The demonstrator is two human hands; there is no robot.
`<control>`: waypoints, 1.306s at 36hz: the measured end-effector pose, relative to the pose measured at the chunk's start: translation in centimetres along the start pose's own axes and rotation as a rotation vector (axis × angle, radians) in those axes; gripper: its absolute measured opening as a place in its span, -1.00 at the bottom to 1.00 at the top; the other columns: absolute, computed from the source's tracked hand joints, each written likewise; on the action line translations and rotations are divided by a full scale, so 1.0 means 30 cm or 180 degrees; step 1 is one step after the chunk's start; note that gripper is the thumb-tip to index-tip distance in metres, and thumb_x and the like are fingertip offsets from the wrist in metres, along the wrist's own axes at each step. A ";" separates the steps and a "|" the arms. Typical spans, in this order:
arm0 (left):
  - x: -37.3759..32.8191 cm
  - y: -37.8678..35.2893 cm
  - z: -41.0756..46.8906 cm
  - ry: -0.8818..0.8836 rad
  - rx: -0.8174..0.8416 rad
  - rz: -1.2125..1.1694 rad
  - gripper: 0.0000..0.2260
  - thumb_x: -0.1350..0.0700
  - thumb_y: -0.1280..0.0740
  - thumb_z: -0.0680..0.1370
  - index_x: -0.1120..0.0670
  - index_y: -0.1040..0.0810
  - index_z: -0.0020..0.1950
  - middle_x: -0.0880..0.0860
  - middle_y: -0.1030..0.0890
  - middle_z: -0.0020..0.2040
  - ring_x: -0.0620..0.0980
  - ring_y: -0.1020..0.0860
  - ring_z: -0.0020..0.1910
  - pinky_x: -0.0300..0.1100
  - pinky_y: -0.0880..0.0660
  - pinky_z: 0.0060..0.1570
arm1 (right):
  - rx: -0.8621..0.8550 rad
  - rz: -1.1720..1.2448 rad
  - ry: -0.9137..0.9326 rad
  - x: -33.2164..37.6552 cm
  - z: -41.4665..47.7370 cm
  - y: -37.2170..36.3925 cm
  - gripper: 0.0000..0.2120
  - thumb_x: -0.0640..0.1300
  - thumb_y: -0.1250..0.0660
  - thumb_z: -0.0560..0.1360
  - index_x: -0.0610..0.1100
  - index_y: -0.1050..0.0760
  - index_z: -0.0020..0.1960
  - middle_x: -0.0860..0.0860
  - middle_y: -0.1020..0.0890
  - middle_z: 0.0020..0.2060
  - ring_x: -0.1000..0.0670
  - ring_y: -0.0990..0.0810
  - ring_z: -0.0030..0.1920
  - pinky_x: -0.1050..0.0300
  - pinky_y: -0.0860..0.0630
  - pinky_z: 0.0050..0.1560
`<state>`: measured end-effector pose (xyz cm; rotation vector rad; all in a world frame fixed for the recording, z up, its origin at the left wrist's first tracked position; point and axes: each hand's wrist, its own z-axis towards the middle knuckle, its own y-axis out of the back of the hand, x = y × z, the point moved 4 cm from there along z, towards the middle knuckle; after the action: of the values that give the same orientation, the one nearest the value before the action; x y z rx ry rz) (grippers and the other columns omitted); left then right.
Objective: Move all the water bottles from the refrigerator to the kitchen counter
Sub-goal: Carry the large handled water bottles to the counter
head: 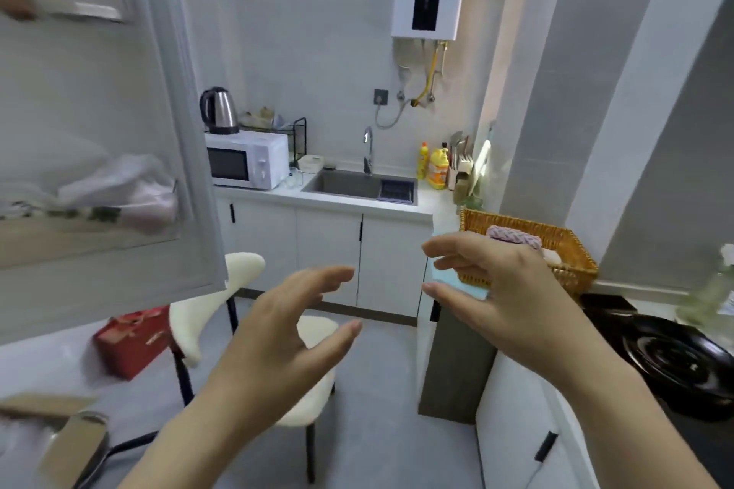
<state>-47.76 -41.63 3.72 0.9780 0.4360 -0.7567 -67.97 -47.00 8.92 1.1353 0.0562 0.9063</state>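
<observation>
Both hands hang empty over the floor. The left hand (286, 329) is spread with its thumb apart. The right hand (512, 290) is loosely curved, and the pale blue thing behind it seems to lie under the basket rather than in its grip. The only likely water bottle (711, 294) is a clear, badly blurred shape at the right edge of the frame. It probably stands on the bench (433, 198) just beside the black wok (675, 361). The refrigerator's inside is out of view, so I cannot tell how many bottles remain there. The open refrigerator door (99, 131) fills the upper left of the frame near head height and could be knocked in reaching back, spilling the bags stuffed in its shelf. The cream chair (306, 405) stands at lower centre, in the path to the far bench, and could catch a leg. A chilled bottle may be slick and slip from a loose grasp. One set down close to the wok or the bench edge could tip. By count there are two hands, one possible water bottle, one chair, one wicker basket (516, 220), one wok, one kettle (218, 111), one microwave (246, 159), one sink (349, 183), two yellow detergent bottles (437, 171) and one red gift box (135, 341).
</observation>
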 end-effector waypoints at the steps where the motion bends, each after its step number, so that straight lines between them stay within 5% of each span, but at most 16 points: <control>1: 0.021 0.032 -0.010 0.0050 -0.0057 0.0024 -0.56 -0.22 -0.30 0.38 -0.19 -0.50 0.24 -0.36 -0.51 0.18 -0.32 -0.50 0.17 -0.38 -0.41 0.18 | 0.0037 0.0016 0.0089 0.026 0.026 -0.026 -0.57 0.10 -0.35 0.42 0.04 -0.48 0.27 0.19 -0.59 0.08 0.25 -0.56 0.06 0.33 -0.53 0.10; 13: 0.201 0.313 -0.114 0.0885 -0.0827 0.0534 -0.62 -0.09 -0.43 0.41 -0.30 -0.46 0.20 -0.38 -0.52 0.16 -0.36 -0.48 0.18 -0.28 -0.45 0.19 | 0.0463 0.0576 0.1045 0.260 0.328 -0.305 -0.63 0.00 -0.43 0.42 0.03 -0.52 0.22 0.22 -0.60 0.05 0.23 -0.58 0.03 0.27 -0.53 0.12; 19: 0.230 0.397 -0.129 0.1311 -0.1264 0.0878 -0.63 -0.04 -0.45 0.44 -0.23 -0.48 0.21 -0.37 -0.51 0.13 -0.47 -0.41 0.16 -0.65 -0.28 0.03 | 0.0720 0.0888 0.1551 0.329 0.470 -0.427 -0.65 0.02 -0.42 0.43 0.08 -0.51 0.21 0.28 -0.58 0.04 0.26 -0.57 0.04 0.19 -0.55 0.11; 31: 0.270 0.481 -0.184 0.2013 -0.1928 0.1492 -0.60 -0.23 -0.34 0.33 -0.28 -0.48 0.17 -0.45 -0.44 0.16 -0.43 -0.44 0.15 -0.58 -0.33 0.09 | 0.1115 0.1478 0.2406 0.483 0.656 -0.611 -0.64 0.01 -0.43 0.42 0.04 -0.53 0.20 0.22 -0.62 0.03 0.23 -0.58 0.03 0.17 -0.55 0.12; 36: 0.265 0.523 -0.248 0.2309 -0.2278 0.1530 -0.66 -0.09 -0.44 0.40 -0.33 -0.47 0.12 -0.48 -0.45 0.14 -0.40 -0.44 0.16 -0.54 -0.34 0.09 | 0.1303 0.1695 0.2650 0.580 0.667 -0.687 -0.64 0.02 -0.42 0.42 0.07 -0.52 0.20 0.29 -0.59 -0.02 0.28 -0.55 0.03 0.27 -0.52 0.10; 47: 0.308 0.720 -0.410 0.2487 -0.2786 0.1750 -0.65 0.01 -0.44 0.42 -0.30 -0.49 0.14 -0.42 -0.49 0.13 -0.39 -0.45 0.17 -0.37 -0.37 0.20 | 0.1483 0.2007 0.2904 0.868 0.647 -0.831 -0.66 0.04 -0.41 0.42 0.11 -0.52 0.18 0.24 -0.62 -0.01 0.24 -0.57 0.03 0.14 -0.54 0.10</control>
<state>-25.54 -27.15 4.07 0.4649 1.0110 0.3613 -27.04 -47.76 8.18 1.0822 0.7158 2.0034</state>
